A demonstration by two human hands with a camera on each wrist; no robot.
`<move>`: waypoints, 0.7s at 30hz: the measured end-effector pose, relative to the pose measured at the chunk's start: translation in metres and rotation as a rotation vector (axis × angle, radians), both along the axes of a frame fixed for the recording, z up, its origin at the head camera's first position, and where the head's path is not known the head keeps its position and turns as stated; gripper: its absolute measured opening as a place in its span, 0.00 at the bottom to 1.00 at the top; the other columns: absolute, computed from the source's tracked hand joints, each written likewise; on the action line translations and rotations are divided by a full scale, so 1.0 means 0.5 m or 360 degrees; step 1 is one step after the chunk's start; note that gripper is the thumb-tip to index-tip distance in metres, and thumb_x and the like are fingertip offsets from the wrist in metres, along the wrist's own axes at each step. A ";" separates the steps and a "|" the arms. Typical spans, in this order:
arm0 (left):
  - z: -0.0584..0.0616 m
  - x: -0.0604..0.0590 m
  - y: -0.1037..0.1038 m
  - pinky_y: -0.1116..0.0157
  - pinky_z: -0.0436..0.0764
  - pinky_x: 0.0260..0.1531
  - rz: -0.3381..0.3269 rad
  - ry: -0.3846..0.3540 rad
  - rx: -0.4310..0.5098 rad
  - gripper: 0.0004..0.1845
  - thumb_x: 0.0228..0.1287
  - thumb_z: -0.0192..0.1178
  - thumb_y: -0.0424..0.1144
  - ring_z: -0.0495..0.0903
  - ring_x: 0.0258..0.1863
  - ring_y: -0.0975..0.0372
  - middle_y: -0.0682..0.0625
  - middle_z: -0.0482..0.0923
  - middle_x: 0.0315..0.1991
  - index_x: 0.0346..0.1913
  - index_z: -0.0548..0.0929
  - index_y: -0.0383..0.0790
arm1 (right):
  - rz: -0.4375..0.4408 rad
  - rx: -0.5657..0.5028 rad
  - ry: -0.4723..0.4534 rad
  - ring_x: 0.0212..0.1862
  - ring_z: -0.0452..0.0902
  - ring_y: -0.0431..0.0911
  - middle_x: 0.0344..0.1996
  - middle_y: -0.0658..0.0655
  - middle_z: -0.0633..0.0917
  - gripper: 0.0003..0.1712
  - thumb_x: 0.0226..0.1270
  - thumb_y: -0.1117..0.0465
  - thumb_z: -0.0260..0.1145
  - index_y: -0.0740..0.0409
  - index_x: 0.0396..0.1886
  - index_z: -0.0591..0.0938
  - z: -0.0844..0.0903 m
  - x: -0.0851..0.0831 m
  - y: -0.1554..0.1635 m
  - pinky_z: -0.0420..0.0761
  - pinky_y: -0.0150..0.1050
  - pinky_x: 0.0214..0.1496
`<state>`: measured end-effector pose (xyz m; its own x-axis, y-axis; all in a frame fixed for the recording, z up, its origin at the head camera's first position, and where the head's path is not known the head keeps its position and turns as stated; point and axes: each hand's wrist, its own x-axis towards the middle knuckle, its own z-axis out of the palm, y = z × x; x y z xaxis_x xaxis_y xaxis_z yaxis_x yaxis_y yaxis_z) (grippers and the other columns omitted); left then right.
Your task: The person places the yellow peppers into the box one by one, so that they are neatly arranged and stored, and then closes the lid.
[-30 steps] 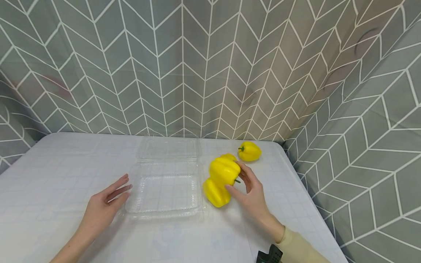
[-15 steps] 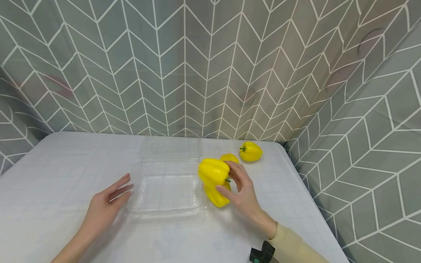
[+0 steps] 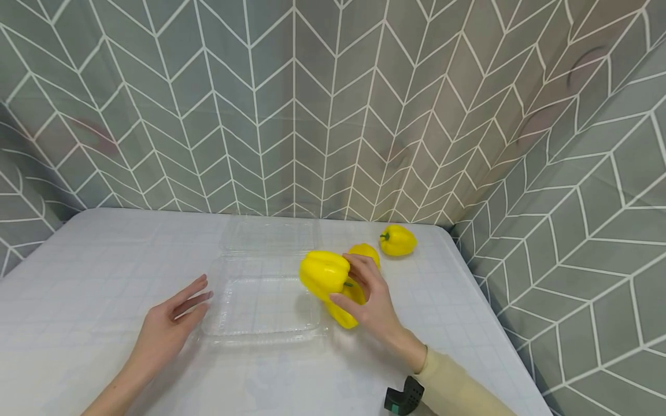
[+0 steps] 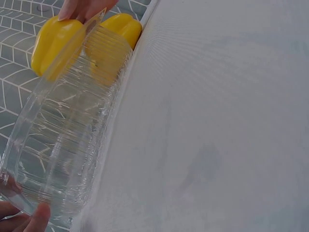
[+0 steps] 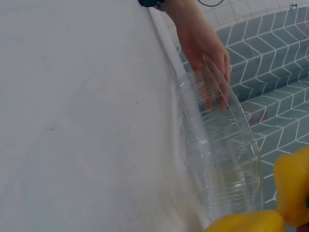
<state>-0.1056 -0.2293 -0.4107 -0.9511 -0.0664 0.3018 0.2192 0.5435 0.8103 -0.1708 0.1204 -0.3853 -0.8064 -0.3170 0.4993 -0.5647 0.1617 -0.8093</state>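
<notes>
My right hand (image 3: 372, 303) grips a yellow bell pepper (image 3: 324, 271) by its stem end, thumb below and fingers above. The pepper hangs over the right edge of a clear plastic clamshell container (image 3: 262, 335), whose lid (image 3: 270, 234) lies folded back. In the left wrist view the held bell pepper (image 4: 54, 46) shows above the container's rim. My left hand (image 3: 169, 323) is at the container's left side, fingers extended, fingertips right at its wall; the right wrist view shows this hand (image 5: 205, 48) there too. A second bell pepper (image 3: 340, 315) sits partly hidden behind the held one and my right hand.
Two more yellow bell peppers lie at the back right, one (image 3: 365, 251) partly covered by my right hand and another (image 3: 398, 241) near the table's corner. A pale cloth covers the table (image 3: 130, 248). Patterned grey curtains (image 3: 312, 115) rise behind it and along its right side.
My right hand has carried the pepper leftward, from above the other peppers to over the container's right edge. My left hand has stayed at the container's left side.
</notes>
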 end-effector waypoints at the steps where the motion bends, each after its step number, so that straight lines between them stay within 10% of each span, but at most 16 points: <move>1: 0.001 0.000 0.001 0.84 0.74 0.40 0.0001 -0.0001 -0.0007 0.26 0.65 0.59 0.37 0.76 0.48 0.79 0.38 0.72 0.61 0.66 0.70 0.42 | 0.0007 0.0000 -0.0002 0.59 0.70 0.48 0.57 0.56 0.69 0.39 0.53 0.67 0.72 0.58 0.66 0.68 0.000 -0.001 -0.002 0.68 0.37 0.65; 21: -0.002 0.001 0.000 0.84 0.75 0.40 0.0002 -0.0028 0.0025 0.27 0.65 0.59 0.37 0.76 0.49 0.78 0.44 0.71 0.63 0.66 0.69 0.48 | 0.0064 0.0044 -0.0027 0.59 0.70 0.52 0.57 0.60 0.70 0.38 0.52 0.72 0.71 0.64 0.64 0.68 0.000 -0.005 -0.041 0.69 0.45 0.65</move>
